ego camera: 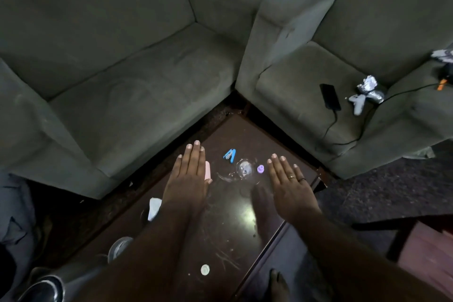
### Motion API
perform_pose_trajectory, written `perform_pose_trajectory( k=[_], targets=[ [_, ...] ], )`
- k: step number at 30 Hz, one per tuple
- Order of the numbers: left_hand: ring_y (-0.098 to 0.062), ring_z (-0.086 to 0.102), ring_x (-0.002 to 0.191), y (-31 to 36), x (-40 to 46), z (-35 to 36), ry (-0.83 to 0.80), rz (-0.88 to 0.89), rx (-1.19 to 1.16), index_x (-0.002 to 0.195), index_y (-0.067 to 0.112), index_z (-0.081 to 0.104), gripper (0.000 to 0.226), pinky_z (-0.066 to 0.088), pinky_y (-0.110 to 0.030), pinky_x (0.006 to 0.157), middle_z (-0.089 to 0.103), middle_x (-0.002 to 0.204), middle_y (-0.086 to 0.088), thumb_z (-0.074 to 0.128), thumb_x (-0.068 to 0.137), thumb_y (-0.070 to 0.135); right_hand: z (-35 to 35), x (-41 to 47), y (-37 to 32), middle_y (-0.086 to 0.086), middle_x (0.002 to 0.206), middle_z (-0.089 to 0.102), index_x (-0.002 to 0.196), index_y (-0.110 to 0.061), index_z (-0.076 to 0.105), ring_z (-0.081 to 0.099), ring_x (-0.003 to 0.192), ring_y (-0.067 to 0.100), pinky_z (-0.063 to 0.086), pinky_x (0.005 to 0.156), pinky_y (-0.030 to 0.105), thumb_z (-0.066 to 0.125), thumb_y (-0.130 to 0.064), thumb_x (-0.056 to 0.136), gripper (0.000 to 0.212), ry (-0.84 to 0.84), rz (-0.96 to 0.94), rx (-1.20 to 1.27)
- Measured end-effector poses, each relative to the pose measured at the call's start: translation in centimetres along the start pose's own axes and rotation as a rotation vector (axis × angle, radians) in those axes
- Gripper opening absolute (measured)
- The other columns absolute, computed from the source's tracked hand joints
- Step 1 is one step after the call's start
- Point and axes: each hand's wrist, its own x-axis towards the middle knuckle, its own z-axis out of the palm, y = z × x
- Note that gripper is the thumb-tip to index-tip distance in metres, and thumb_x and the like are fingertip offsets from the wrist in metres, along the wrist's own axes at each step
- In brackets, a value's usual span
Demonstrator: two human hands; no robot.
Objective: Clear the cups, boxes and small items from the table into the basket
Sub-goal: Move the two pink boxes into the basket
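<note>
Small items lie on the dark surface [245, 240]: one blue stapler [230, 155], one clear glass [244, 168], one purple cap [260, 169], one white disc [205, 270]. One pink thing [208, 170] is half hidden by the left hand [190, 176]. Both hands, left and right hand [290, 184], hover flat with fingers straight, holding nothing. Two metal cups [120, 247] at lower left are partly cut off.

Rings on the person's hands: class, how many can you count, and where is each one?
2. Both are on the right hand: a gold ring on one finger and a dark ring on the finger beside it. The left hand shows none, though its thumb side is partly hidden.
</note>
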Motion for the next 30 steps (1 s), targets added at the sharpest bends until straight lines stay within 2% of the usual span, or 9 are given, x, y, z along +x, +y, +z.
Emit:
perform_pose_trajectory(
  k=[4, 7, 9, 17, 20, 23, 24, 27, 30],
  targets=[
    [-0.032, 0.001, 0.152, 0.3, 2.4, 5.8, -0.017, 0.03, 0.045, 0.153, 0.0, 0.001, 0.077, 0.014, -0.044, 0.122, -0.004, 0.163, -0.019, 0.038, 0.099, 0.042, 5.3, 3.3, 1.2, 0.008, 0.168, -0.005, 0.159, -0.012, -0.003, 0.007, 0.155, 0.028, 0.019, 0.122, 0.046, 0.018, -0.039, 0.1, 0.068, -0.027, 0.216, 0.102],
    [-0.031, 0.0, 0.152, 0.5, 3.5, 9.6, -0.048, 0.054, 0.067, 0.153, 0.001, -0.002, 0.078, 0.012, -0.044, 0.122, -0.005, 0.163, -0.018, 0.036, 0.1, 0.042, 8.8, 5.1, 2.1, 0.012, 0.161, 0.026, 0.156, -0.014, 0.019, 0.041, 0.14, 0.034, 0.042, 0.105, 0.045, 0.039, -0.04, 0.096, 0.068, 0.027, 0.403, 0.289],
    [-0.032, 0.002, 0.152, 0.6, 4.0, 11.3, -0.067, 0.075, 0.075, 0.153, 0.0, -0.001, 0.078, 0.015, -0.044, 0.122, -0.003, 0.164, -0.019, 0.037, 0.099, 0.043, 10.7, 6.1, 2.8, 0.014, 0.15, 0.041, 0.153, -0.013, 0.026, 0.052, 0.126, 0.038, 0.048, 0.095, 0.046, 0.05, -0.041, 0.094, 0.07, 0.021, 0.465, 0.401],
    [-0.035, 0.018, 0.149, 0.9, 4.7, 14.4, -0.122, 0.114, 0.09, 0.152, -0.004, 0.016, 0.078, 0.024, -0.047, 0.119, 0.014, 0.161, -0.023, 0.047, 0.095, 0.04, 14.1, 8.5, 4.1, 0.026, 0.131, 0.055, 0.132, 0.001, 0.052, 0.05, 0.119, 0.041, 0.039, 0.101, 0.041, 0.052, -0.011, 0.093, 0.041, 0.096, 0.561, 0.741],
    [-0.036, 0.016, 0.149, 1.0, 5.1, 15.3, -0.148, 0.108, 0.067, 0.152, -0.003, 0.014, 0.081, 0.024, -0.048, 0.119, 0.011, 0.162, -0.023, 0.049, 0.095, 0.041, 14.3, 8.5, 3.5, 0.025, 0.138, 0.05, 0.14, -0.003, 0.044, 0.05, 0.123, 0.042, 0.041, 0.1, 0.044, 0.056, -0.034, 0.095, 0.056, 0.078, 0.616, 0.771],
    [-0.034, 0.01, 0.151, 1.3, 5.5, 16.2, -0.172, 0.112, 0.049, 0.153, -0.001, 0.006, 0.081, 0.021, -0.047, 0.121, 0.004, 0.163, -0.021, 0.043, 0.096, 0.042, 14.2, 9.2, 2.7, 0.02, 0.15, 0.041, 0.151, -0.01, 0.028, 0.049, 0.129, 0.043, 0.043, 0.103, 0.049, 0.065, -0.06, 0.084, 0.091, 0.03, 0.654, 0.779],
    [-0.034, 0.012, 0.15, 1.5, 5.7, 16.4, -0.166, 0.109, 0.036, 0.153, -0.001, 0.008, 0.081, 0.022, -0.047, 0.121, 0.007, 0.163, -0.021, 0.045, 0.095, 0.042, 14.4, 9.6, 2.7, 0.019, 0.149, 0.042, 0.15, -0.011, 0.029, 0.049, 0.129, 0.042, 0.043, 0.103, 0.048, 0.069, -0.055, 0.082, 0.091, 0.031, 0.664, 0.795],
    [-0.033, 0.014, 0.15, 2.0, 6.1, 17.0, -0.152, 0.089, 0.001, 0.153, 0.0, 0.01, 0.081, 0.023, -0.046, 0.119, 0.009, 0.163, -0.019, 0.048, 0.094, 0.041, 15.1, 10.5, 3.0, 0.024, 0.133, 0.053, 0.135, -0.006, 0.048, 0.051, 0.12, 0.041, 0.042, 0.1, 0.042, 0.066, -0.021, 0.084, 0.056, 0.064, 0.709, 0.907],
    [-0.034, 0.011, 0.151, 1.8, 6.5, 17.5, -0.159, 0.025, -0.016, 0.153, 0.0, 0.01, 0.083, 0.021, -0.047, 0.12, 0.006, 0.163, -0.02, 0.049, 0.094, 0.042, 16.0, 10.0, 3.4, 0.026, 0.128, 0.056, 0.133, -0.006, 0.054, 0.049, 0.121, 0.037, 0.038, 0.102, 0.035, 0.063, -0.011, 0.087, 0.047, 0.069, 0.745, 1.028]
  ],
)
